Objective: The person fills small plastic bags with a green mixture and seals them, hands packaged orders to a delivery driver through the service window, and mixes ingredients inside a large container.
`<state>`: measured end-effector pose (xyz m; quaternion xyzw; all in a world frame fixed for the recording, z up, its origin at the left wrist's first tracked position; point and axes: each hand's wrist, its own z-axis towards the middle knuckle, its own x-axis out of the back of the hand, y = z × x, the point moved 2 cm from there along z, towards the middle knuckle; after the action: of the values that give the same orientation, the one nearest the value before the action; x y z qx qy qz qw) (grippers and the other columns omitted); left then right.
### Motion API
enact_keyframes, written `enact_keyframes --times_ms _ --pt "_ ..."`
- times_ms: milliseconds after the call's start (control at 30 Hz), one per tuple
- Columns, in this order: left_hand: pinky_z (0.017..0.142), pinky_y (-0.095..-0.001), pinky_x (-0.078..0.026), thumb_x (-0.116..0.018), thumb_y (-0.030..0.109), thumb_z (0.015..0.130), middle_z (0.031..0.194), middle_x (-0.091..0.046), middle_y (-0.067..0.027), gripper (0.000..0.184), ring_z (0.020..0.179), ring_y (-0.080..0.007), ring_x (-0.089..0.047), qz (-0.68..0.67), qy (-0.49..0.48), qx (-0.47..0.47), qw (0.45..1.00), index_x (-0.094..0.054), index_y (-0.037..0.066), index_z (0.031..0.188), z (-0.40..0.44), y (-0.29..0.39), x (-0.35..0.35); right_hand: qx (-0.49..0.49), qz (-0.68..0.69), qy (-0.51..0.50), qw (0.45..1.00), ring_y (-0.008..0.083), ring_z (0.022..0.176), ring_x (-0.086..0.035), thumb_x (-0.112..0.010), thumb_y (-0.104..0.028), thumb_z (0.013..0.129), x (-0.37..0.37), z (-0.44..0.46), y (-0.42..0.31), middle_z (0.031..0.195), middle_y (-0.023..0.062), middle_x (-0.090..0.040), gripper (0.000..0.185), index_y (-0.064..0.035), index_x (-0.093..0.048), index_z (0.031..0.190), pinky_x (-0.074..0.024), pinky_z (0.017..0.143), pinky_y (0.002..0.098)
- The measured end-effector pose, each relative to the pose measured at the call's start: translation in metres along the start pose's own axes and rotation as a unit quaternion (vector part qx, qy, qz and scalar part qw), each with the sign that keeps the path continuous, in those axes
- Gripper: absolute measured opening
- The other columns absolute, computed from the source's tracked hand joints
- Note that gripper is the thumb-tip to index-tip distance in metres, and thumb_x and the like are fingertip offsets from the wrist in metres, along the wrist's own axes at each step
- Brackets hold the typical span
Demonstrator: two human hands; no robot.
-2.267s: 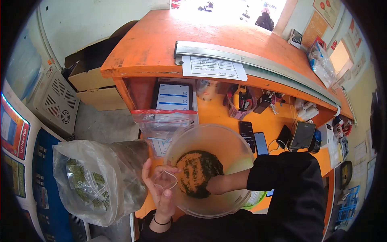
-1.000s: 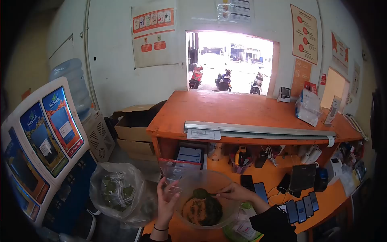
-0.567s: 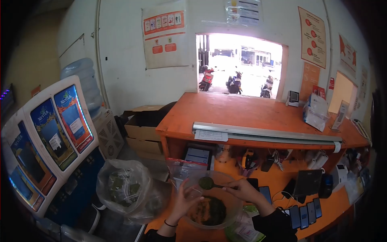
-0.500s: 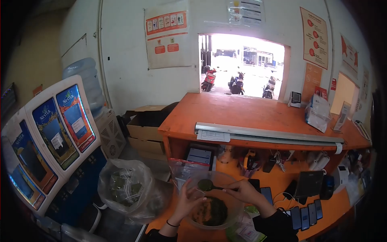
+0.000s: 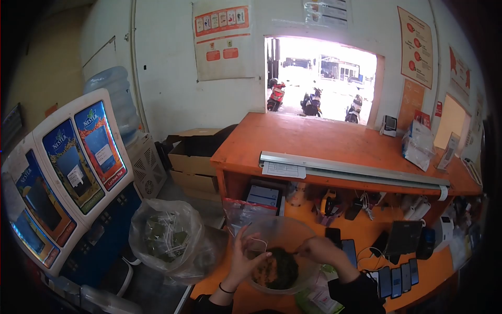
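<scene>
My left hand (image 5: 243,260) is closed at the left rim of a large clear plastic bowl (image 5: 308,235). Between its fingers is a small clear plastic bag (image 5: 260,245) with a pale, open-looking edge. My right hand (image 5: 320,250) grips a spoon over the bowl's right side. Only a bit of its dark handle shows; the spoon's head cannot be made out against the dark green contents (image 5: 285,269). The green stuff lies loose in the bowl, with an orange patch beside it. Left of the bowl stands a big clear bag (image 5: 196,235) full of small green-filled packets.
A green-and-white package (image 5: 324,295) lies by my right forearm. Several phones (image 5: 396,281) and a dark screen (image 5: 402,238) rest on the orange counter to the right. The raised orange shelf (image 5: 314,138) stands ahead. Drink dispensers (image 5: 65,172) are at left.
My right hand has lowered the green-laden spoon from beside my left hand into the bowl. The left hand stays nearly in place, and the pale edge of its bag now shows. The view tilts slightly.
</scene>
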<state>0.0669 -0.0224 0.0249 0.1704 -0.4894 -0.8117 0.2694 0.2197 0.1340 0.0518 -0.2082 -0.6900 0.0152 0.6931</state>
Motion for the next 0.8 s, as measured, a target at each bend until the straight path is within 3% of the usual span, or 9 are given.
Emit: enact_keyframes --times_ms 100,200,300,400,467,533,567,700,800 --pt "0.082 -0.0318 -0.041 -0.072 0.006 0.062 0.108 -0.049 -0.0135 0.086 0.095 -0.0193 -0.049 0.056 0.018 -0.019 0.998 -0.017 0.008 0.127 -0.001 0.006 -0.004 0.006 -0.021 -0.146 0.989 0.0281 0.073 -0.057 -0.058 -0.023 0.07 -0.048 0.023 -0.001 0.077 0.0128 -0.059 0.024 -0.0087 -0.063 0.089 -0.0443 0.067 0.0375" --pt "0.082 -0.0322 -0.041 -0.074 0.009 0.06 0.106 -0.05 -0.0143 0.085 0.094 -0.0202 -0.05 0.133 0.036 -0.056 0.989 -0.02 0.006 0.126 -0.002 0.012 -0.005 0.033 -0.011 0.035 0.999 0.0305 0.074 -0.058 -0.058 -0.024 0.073 -0.04 0.03 -0.012 0.077 0.016 -0.059 0.024 -0.0025 -0.061 0.083 -0.0455 0.066 0.0375" --pt "0.079 -0.032 -0.043 -0.075 0.012 0.059 0.105 -0.052 -0.0155 0.084 0.093 -0.0214 -0.052 0.182 0.058 -0.105 0.976 -0.024 0.004 0.124 -0.002 0.007 -0.004 0.022 0.338 0.201 0.919 0.0269 0.074 -0.059 -0.058 -0.025 0.076 0.01 0.017 -0.055 0.079 0.0151 -0.059 0.027 -0.001 -0.059 0.088 -0.0462 0.067 0.0335" --pt "0.073 -0.0304 -0.046 -0.075 0.014 0.059 0.105 -0.053 -0.0156 0.082 0.089 -0.021 -0.055 0.244 0.057 -0.151 0.956 -0.027 0.001 0.124 0.0 0.012 -0.004 0.162 0.265 0.147 0.939 0.0194 0.076 -0.059 -0.055 -0.021 0.08 0.007 0.021 -0.066 0.081 0.0105 -0.06 0.024 -0.0013 -0.057 0.093 -0.0456 0.068 0.0289" --pt "0.07 -0.0288 -0.047 -0.074 0.012 0.062 0.107 -0.053 -0.0135 0.08 0.088 -0.0186 -0.056 0.269 0.058 -0.139 0.951 -0.026 0.001 0.125 0.002 0.031 -0.007 0.129 0.403 0.129 0.897 0.0152 0.077 -0.057 -0.053 -0.016 0.082 -0.001 0.028 -0.053 0.081 0.0075 -0.059 0.021 -0.0014 -0.055 0.096 -0.0452 0.07 0.0269" --pt "0.073 -0.0267 -0.046 -0.07 0.007 0.066 0.107 -0.053 -0.0133 0.07 0.088 -0.0162 -0.055 -0.019 -0.012 0.038 0.999 -0.029 -0.001 0.123 0.001 0.026 0.002 0.106 0.508 0.099 0.849 0.0122 0.078 -0.055 -0.052 -0.013 0.083 0.001 0.03 -0.045 0.08 0.0052 -0.059 0.019 -0.0009 -0.054 0.098 -0.0448 0.072 0.0253" --pt "0.075 -0.0257 -0.045 -0.068 0.005 0.068 0.106 -0.053 -0.0132 0.066 0.088 -0.015 -0.055 -0.164 -0.048 0.127 0.977 -0.031 -0.002 0.122 -0.003 0.022 0.005 0.098 0.549 0.079 0.826 0.0113 0.079 -0.055 -0.051 -0.012 0.083 0.005 0.029 -0.041 0.08 0.0043 -0.058 0.019 -0.0004 -0.054 0.098 -0.0447 0.072 0.0247" --pt "0.071 -0.0215 -0.046 -0.062 0.0 0.071 0.094 -0.059 -0.0091 0.037 0.083 -0.0106 -0.056 -0.108 -0.081 0.211 0.968 -0.051 -0.004 0.106 -0.009 0.008 0.011 0.087 0.598 0.162 0.78 0.009 0.08 -0.055 -0.054 -0.007 0.08 0.017 0.028 -0.049 0.088 0.0072 -0.059 0.022 0.0015 -0.054 0.101 -0.0444 0.07 0.0213" --pt "0.071 -0.0213 -0.045 -0.061 -0.001 0.072 0.09 -0.061 -0.0078 0.026 0.082 -0.0101 -0.055 -0.094 -0.072 0.218 0.969 -0.057 -0.003 0.098 -0.012 0.01 0.006 -0.004 0.622 0.122 0.773 0.0087 0.075 -0.056 -0.055 -0.005 0.079 0.008 0.028 -0.044 0.086 0.0075 -0.06 0.02 0.0026 -0.056 0.098 -0.0444 0.068 0.0197"
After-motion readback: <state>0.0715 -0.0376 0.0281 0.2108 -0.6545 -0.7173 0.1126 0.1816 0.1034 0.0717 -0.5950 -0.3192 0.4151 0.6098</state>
